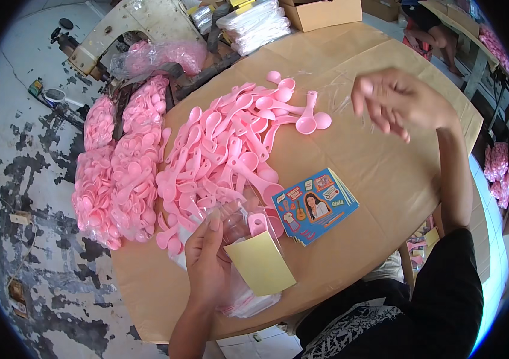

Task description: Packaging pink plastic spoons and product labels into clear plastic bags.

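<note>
My left hand (206, 254) is closed on a clear plastic bag (243, 224) near the front of the table. A plain yellow card (261, 262) and the handle of a pink spoon (257, 224) show at the bag. Beneath that hand lie more clear bags (254, 305). My right hand (404, 99) is raised over the right side of the table, fingers loosely bent and apart, slightly blurred, with nothing visible in them. A heap of pink plastic spoons (224, 140) spreads beyond my left hand. To its right rests a stack of blue printed cards (341, 200).
Brown paper covers the table (380, 173). Big clear bags of pink spoons (117, 197) stand along its left edge. At the back are a machine (125, 27), a pile of plastic packs (254, 27) and a cardboard box (323, 15). Another person's leg (446, 48) shows at far right.
</note>
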A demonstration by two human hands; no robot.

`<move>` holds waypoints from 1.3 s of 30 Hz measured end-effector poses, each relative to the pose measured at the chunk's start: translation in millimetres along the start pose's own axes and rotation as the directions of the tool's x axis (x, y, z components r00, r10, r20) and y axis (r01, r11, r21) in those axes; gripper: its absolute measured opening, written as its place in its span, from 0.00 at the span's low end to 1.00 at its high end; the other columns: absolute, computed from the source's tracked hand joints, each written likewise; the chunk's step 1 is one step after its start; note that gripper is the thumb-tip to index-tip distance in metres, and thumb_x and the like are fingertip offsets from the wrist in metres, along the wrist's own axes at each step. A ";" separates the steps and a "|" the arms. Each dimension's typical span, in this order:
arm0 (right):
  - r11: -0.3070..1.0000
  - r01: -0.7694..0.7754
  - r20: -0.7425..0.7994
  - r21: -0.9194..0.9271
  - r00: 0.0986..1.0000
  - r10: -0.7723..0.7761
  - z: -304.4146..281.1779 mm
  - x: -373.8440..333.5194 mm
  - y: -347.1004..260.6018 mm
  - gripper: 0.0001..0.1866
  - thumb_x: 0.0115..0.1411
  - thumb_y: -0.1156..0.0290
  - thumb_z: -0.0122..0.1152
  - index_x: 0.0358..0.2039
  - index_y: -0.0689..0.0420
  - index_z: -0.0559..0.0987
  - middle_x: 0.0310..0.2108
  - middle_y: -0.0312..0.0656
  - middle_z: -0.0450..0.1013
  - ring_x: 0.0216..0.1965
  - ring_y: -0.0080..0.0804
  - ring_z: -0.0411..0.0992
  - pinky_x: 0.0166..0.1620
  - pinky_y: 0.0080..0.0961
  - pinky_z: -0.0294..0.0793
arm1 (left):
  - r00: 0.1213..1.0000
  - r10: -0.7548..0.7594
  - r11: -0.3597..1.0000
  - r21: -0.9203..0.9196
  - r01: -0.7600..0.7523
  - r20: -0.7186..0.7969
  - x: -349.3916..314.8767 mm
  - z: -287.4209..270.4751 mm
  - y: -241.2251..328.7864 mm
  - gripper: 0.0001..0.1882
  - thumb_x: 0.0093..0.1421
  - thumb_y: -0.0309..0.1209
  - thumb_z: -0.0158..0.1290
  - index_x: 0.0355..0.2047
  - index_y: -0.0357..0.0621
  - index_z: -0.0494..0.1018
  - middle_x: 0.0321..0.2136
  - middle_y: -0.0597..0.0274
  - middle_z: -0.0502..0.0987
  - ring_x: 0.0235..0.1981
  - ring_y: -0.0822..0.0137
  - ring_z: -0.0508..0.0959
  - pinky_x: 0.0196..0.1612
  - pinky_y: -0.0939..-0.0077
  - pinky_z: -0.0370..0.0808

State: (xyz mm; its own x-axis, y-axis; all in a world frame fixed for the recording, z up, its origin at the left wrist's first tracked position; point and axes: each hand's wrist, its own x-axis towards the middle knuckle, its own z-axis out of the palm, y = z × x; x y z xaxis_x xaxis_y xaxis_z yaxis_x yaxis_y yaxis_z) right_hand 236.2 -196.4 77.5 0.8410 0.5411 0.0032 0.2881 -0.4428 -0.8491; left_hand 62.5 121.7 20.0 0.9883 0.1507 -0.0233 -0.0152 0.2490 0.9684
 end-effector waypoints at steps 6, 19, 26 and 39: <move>0.972 -0.085 0.477 -0.219 0.860 0.183 26.5 28.2 39.7 0.28 0.71 0.48 0.41 0.34 0.64 0.74 0.24 0.42 0.74 0.22 0.28 0.75 0.27 0.25 0.76 | 0.999 0.007 1.000 -0.003 -0.007 -0.036 -2.5 -6.4 -2.9 0.20 0.72 0.35 0.42 0.54 0.31 0.70 0.43 0.53 0.79 0.41 0.68 0.81 0.44 0.73 0.79; 0.924 -0.181 0.365 -0.336 0.880 0.305 53.8 24.0 18.7 0.30 0.70 0.40 0.40 0.42 0.58 0.70 0.20 0.36 0.70 0.16 0.22 0.67 0.21 0.22 0.71 | 0.998 0.067 0.990 0.123 -0.068 0.007 -4.3 -1.5 3.9 0.25 0.73 0.37 0.37 0.60 0.28 0.63 0.52 0.41 0.75 0.44 0.61 0.82 0.46 0.71 0.80; 0.987 -0.129 0.120 -0.100 0.983 0.140 42.1 10.4 -3.5 0.13 0.72 0.60 0.42 0.46 0.57 0.64 0.23 0.37 0.70 0.19 0.20 0.68 0.22 0.22 0.70 | 0.998 0.064 0.993 0.100 -0.063 -0.008 -7.5 -5.1 3.4 0.25 0.73 0.37 0.38 0.61 0.29 0.63 0.51 0.45 0.76 0.44 0.62 0.82 0.45 0.72 0.80; 0.910 0.180 0.537 0.374 0.758 -0.371 -29.4 24.9 63.4 0.19 0.73 0.57 0.44 0.51 0.61 0.68 0.31 0.44 0.76 0.33 0.28 0.77 0.36 0.24 0.75 | 0.996 0.089 0.994 0.059 -0.089 -0.005 -6.2 -3.3 4.6 0.23 0.73 0.37 0.41 0.60 0.33 0.66 0.42 0.57 0.77 0.38 0.70 0.80 0.41 0.76 0.79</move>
State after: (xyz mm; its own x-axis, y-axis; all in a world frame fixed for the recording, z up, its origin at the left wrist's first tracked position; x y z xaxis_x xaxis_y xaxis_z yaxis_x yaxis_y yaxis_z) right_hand 288.8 -232.0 39.2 0.2848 0.9580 0.0338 0.2423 -0.0379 -0.9695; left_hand 55.8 125.0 23.9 0.9823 0.1767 0.0621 -0.0939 0.1777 0.9796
